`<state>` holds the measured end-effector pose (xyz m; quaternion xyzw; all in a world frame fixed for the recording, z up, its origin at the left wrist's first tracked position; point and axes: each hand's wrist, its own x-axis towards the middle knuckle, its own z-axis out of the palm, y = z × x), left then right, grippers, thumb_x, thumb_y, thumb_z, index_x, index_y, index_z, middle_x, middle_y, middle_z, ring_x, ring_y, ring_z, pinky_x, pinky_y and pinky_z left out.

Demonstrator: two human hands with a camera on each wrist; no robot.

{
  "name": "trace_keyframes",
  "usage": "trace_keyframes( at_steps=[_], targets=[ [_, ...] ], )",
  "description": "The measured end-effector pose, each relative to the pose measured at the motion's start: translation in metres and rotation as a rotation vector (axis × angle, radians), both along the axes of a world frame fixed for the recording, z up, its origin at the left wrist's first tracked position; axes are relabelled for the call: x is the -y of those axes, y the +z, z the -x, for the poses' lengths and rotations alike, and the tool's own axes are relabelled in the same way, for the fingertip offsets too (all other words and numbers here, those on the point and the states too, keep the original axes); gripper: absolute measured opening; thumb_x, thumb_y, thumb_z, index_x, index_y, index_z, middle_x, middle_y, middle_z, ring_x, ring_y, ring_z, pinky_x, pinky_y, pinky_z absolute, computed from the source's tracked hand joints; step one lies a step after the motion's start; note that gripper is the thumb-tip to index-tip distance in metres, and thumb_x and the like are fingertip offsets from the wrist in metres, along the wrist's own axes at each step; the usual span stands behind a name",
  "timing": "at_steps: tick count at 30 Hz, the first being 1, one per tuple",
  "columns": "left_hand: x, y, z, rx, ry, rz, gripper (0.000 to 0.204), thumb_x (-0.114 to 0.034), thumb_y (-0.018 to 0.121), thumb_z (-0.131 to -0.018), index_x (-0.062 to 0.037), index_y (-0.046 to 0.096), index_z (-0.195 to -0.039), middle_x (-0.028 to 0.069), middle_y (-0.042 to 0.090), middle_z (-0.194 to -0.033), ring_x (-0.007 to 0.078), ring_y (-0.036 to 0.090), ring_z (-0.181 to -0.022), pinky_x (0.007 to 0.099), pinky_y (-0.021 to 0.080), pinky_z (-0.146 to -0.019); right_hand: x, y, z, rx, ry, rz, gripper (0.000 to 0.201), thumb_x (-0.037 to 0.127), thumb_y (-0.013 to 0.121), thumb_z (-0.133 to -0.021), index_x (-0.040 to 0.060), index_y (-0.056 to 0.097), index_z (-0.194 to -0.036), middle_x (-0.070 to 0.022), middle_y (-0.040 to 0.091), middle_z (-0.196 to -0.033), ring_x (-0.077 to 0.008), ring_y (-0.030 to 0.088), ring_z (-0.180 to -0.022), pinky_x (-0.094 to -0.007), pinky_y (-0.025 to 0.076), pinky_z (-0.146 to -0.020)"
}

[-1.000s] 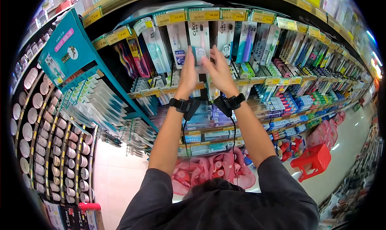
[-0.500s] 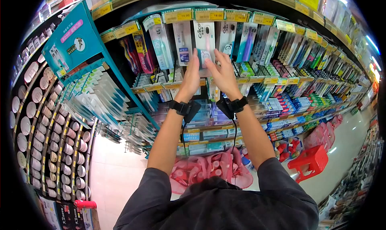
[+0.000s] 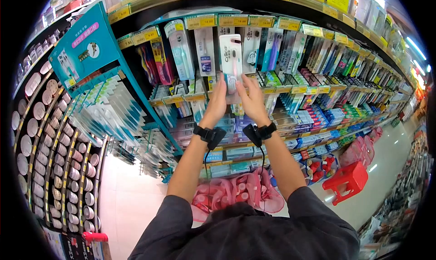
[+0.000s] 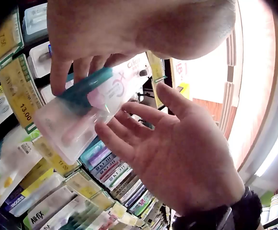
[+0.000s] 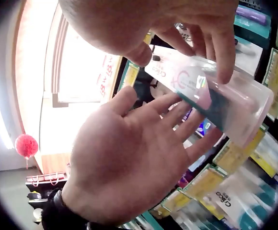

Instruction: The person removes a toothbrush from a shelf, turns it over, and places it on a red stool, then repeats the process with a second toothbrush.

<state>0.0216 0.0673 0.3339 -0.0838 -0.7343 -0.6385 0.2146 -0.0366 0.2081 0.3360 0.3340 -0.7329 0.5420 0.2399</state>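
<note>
In the head view a packaged toothbrush (image 3: 230, 57) with dark bristles and a pink handle stands between my hands, in front of the shelf. My left hand (image 3: 215, 103) lies along its left edge, fingers straight. Along the right edge my right hand (image 3: 253, 101) touches the lower part, its fingers extended. The left wrist view shows the clear bottom of the pack (image 4: 64, 129) and the right palm (image 4: 170, 151) facing it. In the right wrist view the left palm (image 5: 134, 160) faces the pack (image 5: 211, 93), its extended fingers at the edge.
Other packaged toothbrushes (image 3: 183, 51) hang behind and beside the pack, under yellow price tags (image 3: 200, 21). A teal display stand (image 3: 86, 51) rises on the left. Pink bags (image 3: 240, 192) lie below the shelves; a red stool (image 3: 346, 182) stands to the right.
The toothbrush pack has come away from its place under the price tag, down and toward me, with both hands moving along. Another similar pack shows behind it.
</note>
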Motion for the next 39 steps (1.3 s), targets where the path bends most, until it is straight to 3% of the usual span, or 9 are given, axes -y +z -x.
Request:
trace_keyframes(
  at_steps=[4, 5, 6, 8, 10, 13, 19, 30, 39],
  targets=[
    [-0.001, -0.028, -0.017, -0.012, -0.002, 0.005, 0.068, -0.054, 0.024, -0.109, -0.0129, 0.019, -0.163, 0.0135, 0.019, -0.167, 0.0324, 0.027, -0.150, 0.0435, 0.028, -0.119, -0.010, -0.023, -0.023, -0.044, -0.009, 0.017, 0.050, 0.030, 0.060, -0.102, -0.0077, 0.056, -0.134, -0.0179, 0.059, -0.122, -0.0256, 0.061, -0.107, -0.0337, 0.049, -0.091],
    [-0.006, -0.031, -0.026, -0.059, 0.027, -0.011, 0.063, -0.041, 0.025, -0.112, 0.0036, 0.026, -0.157, 0.0189, 0.031, -0.162, 0.0276, 0.029, -0.150, 0.0350, 0.021, -0.122, -0.014, -0.027, -0.034, -0.026, -0.003, 0.014, 0.049, 0.029, 0.060, -0.103, -0.0075, 0.056, -0.134, -0.0177, 0.059, -0.123, -0.0250, 0.061, -0.108, -0.0332, 0.050, -0.090],
    [-0.007, -0.035, -0.041, 0.040, 0.005, -0.042, 0.063, -0.048, 0.025, -0.111, -0.0110, 0.021, -0.162, 0.0146, 0.024, -0.166, 0.0303, 0.030, -0.149, 0.0418, 0.030, -0.118, -0.019, -0.028, -0.047, -0.009, 0.003, 0.012, 0.048, 0.028, 0.059, -0.103, -0.0073, 0.056, -0.135, -0.0176, 0.058, -0.123, -0.0244, 0.061, -0.108, -0.0327, 0.051, -0.089],
    [-0.020, -0.042, -0.066, -0.020, 0.003, -0.091, 0.057, -0.029, 0.036, -0.111, 0.0054, 0.029, -0.156, 0.0198, 0.036, -0.160, 0.0262, 0.035, -0.147, 0.0331, 0.025, -0.119, -0.034, -0.036, -0.073, 0.079, 0.101, 0.027, 0.042, 0.021, 0.056, -0.105, -0.0060, 0.054, -0.137, -0.0137, 0.054, -0.124, -0.0184, 0.059, -0.109, -0.0273, 0.056, -0.082],
    [-0.029, -0.052, -0.098, -0.004, 0.006, 0.003, 0.056, -0.022, 0.042, -0.109, 0.0062, 0.030, -0.155, 0.0211, 0.038, -0.158, 0.0262, 0.038, -0.146, 0.0331, 0.027, -0.118, -0.050, -0.039, -0.110, 0.177, 0.161, 0.080, 0.039, 0.018, 0.054, -0.105, -0.0049, 0.056, -0.136, -0.0128, 0.055, -0.124, -0.0182, 0.060, -0.107, -0.0283, 0.057, -0.083],
    [-0.047, -0.089, -0.136, -0.003, 0.003, 0.052, 0.055, -0.020, 0.044, -0.107, 0.0065, 0.033, -0.153, 0.0236, 0.041, -0.156, 0.0302, 0.039, -0.145, 0.0352, 0.027, -0.118, -0.075, -0.062, -0.153, 0.264, 0.087, 0.096, 0.034, 0.016, 0.057, -0.101, -0.0073, 0.062, -0.126, -0.0170, 0.064, -0.113, -0.0266, 0.065, -0.098, -0.0328, 0.052, -0.084],
    [-0.084, -0.121, -0.191, 0.115, -0.123, -0.065, 0.054, -0.015, 0.045, -0.105, 0.0040, 0.034, -0.154, 0.0254, 0.042, -0.154, 0.0323, 0.040, -0.145, 0.0367, 0.029, -0.118, -0.114, -0.103, -0.216, 0.323, -0.102, 0.014, 0.033, 0.012, 0.055, -0.101, -0.0083, 0.063, -0.126, -0.0165, 0.065, -0.114, -0.0237, 0.064, -0.097, -0.0316, 0.052, -0.083],
    [-0.111, -0.114, -0.247, 0.145, -0.079, -0.025, 0.051, -0.017, 0.054, -0.103, 0.0022, 0.043, -0.150, 0.0159, 0.055, -0.146, 0.0157, 0.058, -0.122, 0.0279, 0.047, -0.098, -0.158, -0.104, -0.261, 0.368, -0.024, 0.007, 0.032, 0.008, 0.050, -0.103, -0.0055, 0.061, -0.130, -0.0130, 0.058, -0.122, -0.0160, 0.061, -0.103, -0.0274, 0.057, -0.075],
    [-0.234, -0.108, -0.275, 0.185, -0.238, -0.067, 0.052, -0.012, 0.057, -0.101, -0.0022, 0.045, -0.151, 0.0119, 0.064, -0.133, 0.0096, 0.061, -0.103, 0.0255, 0.050, -0.090, -0.279, -0.100, -0.317, 0.358, -0.176, 0.137, 0.032, 0.008, 0.049, -0.104, -0.0055, 0.061, -0.130, -0.0132, 0.059, -0.120, -0.0169, 0.062, -0.102, -0.0276, 0.057, -0.075]
  ],
)
